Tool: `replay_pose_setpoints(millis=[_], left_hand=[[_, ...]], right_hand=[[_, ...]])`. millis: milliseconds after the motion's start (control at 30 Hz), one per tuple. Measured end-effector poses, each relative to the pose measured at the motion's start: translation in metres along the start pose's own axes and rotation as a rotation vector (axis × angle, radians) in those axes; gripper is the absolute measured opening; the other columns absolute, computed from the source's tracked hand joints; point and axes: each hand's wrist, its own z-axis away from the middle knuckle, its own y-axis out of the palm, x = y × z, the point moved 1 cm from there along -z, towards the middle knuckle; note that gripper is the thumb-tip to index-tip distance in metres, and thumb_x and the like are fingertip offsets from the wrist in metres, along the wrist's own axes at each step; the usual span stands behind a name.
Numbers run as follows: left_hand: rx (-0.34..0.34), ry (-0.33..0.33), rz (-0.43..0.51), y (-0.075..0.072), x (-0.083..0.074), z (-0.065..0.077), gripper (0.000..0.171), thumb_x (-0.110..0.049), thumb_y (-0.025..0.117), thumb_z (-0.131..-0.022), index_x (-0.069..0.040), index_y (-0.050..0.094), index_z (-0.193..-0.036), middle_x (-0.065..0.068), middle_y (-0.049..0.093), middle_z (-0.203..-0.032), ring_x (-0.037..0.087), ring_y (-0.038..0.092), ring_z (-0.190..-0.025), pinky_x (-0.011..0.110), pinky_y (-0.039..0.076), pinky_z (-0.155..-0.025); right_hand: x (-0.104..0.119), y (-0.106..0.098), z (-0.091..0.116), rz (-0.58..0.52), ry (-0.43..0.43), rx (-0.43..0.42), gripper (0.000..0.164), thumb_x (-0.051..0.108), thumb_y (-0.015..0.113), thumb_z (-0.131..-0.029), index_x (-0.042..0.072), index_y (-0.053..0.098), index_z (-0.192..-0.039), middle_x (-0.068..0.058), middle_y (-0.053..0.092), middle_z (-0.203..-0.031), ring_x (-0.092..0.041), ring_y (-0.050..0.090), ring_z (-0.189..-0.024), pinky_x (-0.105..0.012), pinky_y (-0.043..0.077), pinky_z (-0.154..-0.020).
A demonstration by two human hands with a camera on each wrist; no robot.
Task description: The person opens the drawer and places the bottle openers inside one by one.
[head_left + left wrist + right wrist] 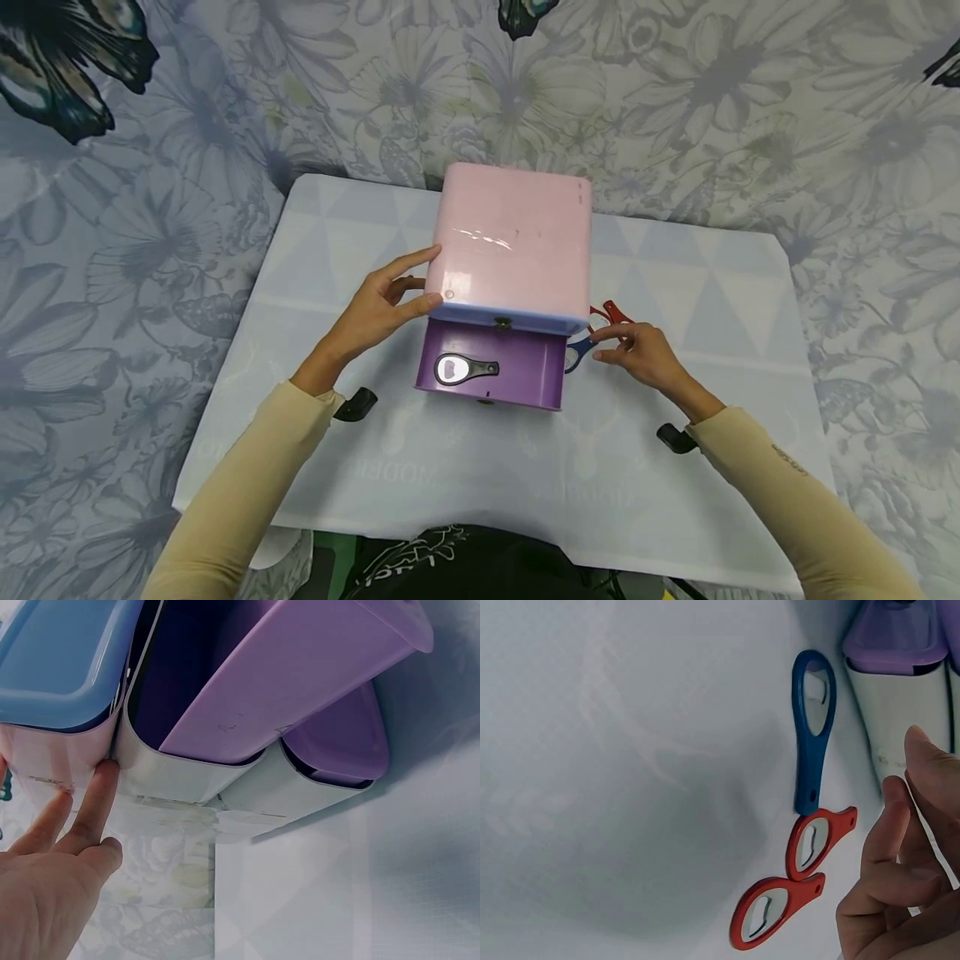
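A drawer unit with a pink top stands on the table. My left hand rests its fingers and thumb against the unit's left side and front corner. Below the blue-fronted top drawer, a purple drawer is pulled out, with a black bottle opener lying inside. To the right of the unit, my right hand is bent with nothing held, close to a blue bottle opener. Two red bottle openers lie in line with the blue one on the table.
A pale patterned cloth covers the table. Another purple drawer sits lower in the unit, pushed further in. Behind the table hangs floral wall covering with butterflies. The person's dark clothing is at the near edge.
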Motion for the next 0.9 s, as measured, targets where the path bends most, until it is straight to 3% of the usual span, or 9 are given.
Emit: replay_pose_setpoints(millis=[233, 900], left_hand=[[0.003, 0.005, -0.001, 0.000, 0.001, 0.000, 0.066, -0.013, 0.071, -0.095, -0.028, 0.044, -0.153, -0.010, 0.035, -0.160, 0.027, 0.053, -0.128, 0.034, 0.053, -0.096], [-0.006, -0.015, -0.029, 0.000, 0.001, 0.000, 0.066, -0.016, 0.072, -0.094, -0.030, 0.044, -0.153, -0.011, 0.035, -0.160, 0.026, 0.053, -0.129, 0.035, 0.054, -0.096]], right_hand=[[-0.009, 0.006, -0.012, 0.014, -0.065, -0.001, 0.031, 0.009, 0.082, -0.083, 0.002, 0.076, -0.112, -0.023, 0.072, -0.105, -0.015, 0.053, -0.060, -0.023, 0.038, -0.051], [-0.030, 0.023, -0.031, 0.053, -0.099, 0.006, 0.030, 0.009, 0.084, -0.080, 0.003, 0.076, -0.108, -0.018, 0.074, -0.098, -0.015, 0.054, -0.064, -0.025, 0.041, -0.059]])
